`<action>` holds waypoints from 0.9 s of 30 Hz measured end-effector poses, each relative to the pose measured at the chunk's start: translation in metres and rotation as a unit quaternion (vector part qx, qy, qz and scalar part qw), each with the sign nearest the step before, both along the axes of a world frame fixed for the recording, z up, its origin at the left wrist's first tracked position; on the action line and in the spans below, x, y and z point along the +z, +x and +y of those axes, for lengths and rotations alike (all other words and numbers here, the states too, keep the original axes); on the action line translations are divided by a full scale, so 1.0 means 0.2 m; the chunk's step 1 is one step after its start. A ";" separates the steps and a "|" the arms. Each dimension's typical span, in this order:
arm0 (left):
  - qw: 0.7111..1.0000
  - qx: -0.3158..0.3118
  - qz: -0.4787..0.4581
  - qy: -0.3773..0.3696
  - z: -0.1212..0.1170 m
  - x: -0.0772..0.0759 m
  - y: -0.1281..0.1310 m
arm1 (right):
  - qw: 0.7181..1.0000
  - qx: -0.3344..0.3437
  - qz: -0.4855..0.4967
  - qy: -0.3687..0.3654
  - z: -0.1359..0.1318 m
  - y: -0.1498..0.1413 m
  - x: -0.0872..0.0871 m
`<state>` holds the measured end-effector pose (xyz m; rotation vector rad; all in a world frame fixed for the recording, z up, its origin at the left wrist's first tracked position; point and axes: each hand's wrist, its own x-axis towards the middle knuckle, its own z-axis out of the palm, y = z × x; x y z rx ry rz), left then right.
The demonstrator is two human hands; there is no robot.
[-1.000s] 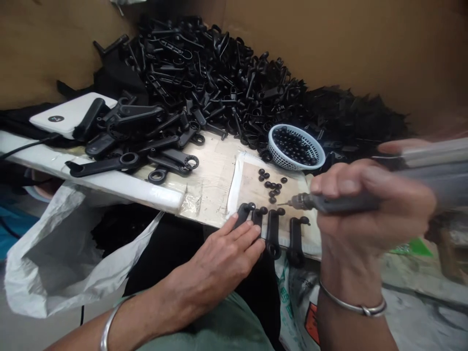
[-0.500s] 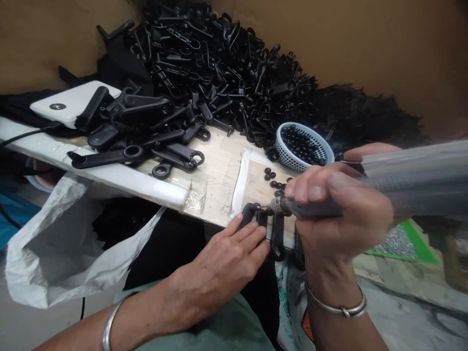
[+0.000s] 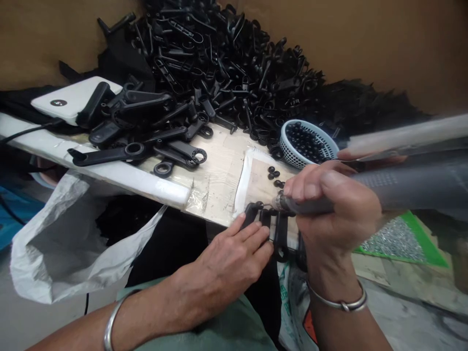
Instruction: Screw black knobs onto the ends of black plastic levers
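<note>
My left hand (image 3: pixel 226 258) rests at the table's front edge, its thumb and fingers around a black crank handle (image 3: pixel 250 213) and reaching across the neighbouring one. Another black crank arm (image 3: pixel 281 235) lies to the right in the same row. My right hand (image 3: pixel 332 204) is wrapped around a grey electric screwdriver (image 3: pixel 395 183), held almost level. Its thin bit points left at the knob end of the gripped handle; whether it touches is too small to tell. Small black round knobs (image 3: pixel 277 175) lie just behind, partly hidden by my right hand.
A light-blue basket (image 3: pixel 287 148) of black knobs stands behind. A large pile of black parts (image 3: pixel 219 63) fills the back. More crank arms (image 3: pixel 146 131) lie left beside a white device (image 3: pixel 73 100). A green tray (image 3: pixel 431 248) with metal screws is at right; a white sack (image 3: pixel 44 263) hangs open below.
My right hand has brought the screwdriver leftward, from above the row to the leftmost handle's knob end. My left hand has stayed on the handles. The view has shifted slightly.
</note>
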<state>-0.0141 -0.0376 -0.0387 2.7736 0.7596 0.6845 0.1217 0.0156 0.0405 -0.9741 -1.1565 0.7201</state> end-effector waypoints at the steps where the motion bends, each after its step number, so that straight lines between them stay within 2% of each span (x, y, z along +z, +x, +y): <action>1: 1.000 0.000 0.000 -0.001 0.00 0.00 0.00 | 1.000 0.003 0.001 -0.002 0.00 0.00 0.00; 7: 1.000 0.000 0.012 -0.009 0.01 0.01 0.01 | 1.000 0.014 0.018 -0.015 0.03 -0.03 0.01; 14: 1.000 0.001 0.013 0.000 -0.01 0.00 0.01 | 0.995 0.004 0.094 -0.036 0.05 -0.07 0.01; 20: 1.000 0.000 0.022 -0.004 0.00 0.00 0.01 | 0.998 0.022 0.063 -0.014 0.07 -0.07 -0.01; 24: 0.999 -0.006 0.035 -0.019 0.01 0.00 0.02 | 0.999 0.003 0.036 0.001 0.08 -0.08 -0.01; 27: 0.999 -0.001 0.035 -0.027 0.01 0.01 0.02 | 0.999 0.008 0.032 -0.022 0.07 -0.06 -0.02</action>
